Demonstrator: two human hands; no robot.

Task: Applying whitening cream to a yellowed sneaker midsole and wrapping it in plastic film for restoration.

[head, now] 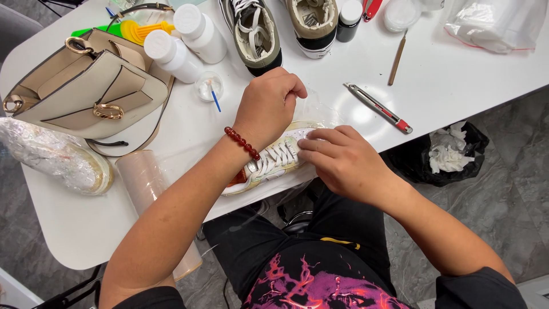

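A white laced sneaker (274,160) is lying at the table's (86,229) near edge, wrapped in clear film. The right hand (343,160) is pressing flat on its toe; the left hand (269,106) is curling over it, fingers closed on film. Beyond are standing two white bottles (183,46), and farther right a clear plastic bag (497,23).

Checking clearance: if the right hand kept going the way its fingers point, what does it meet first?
The right hand points left along the white sneaker, already touching its laces. Past that, probably the left hand or wrist; depth unclear.
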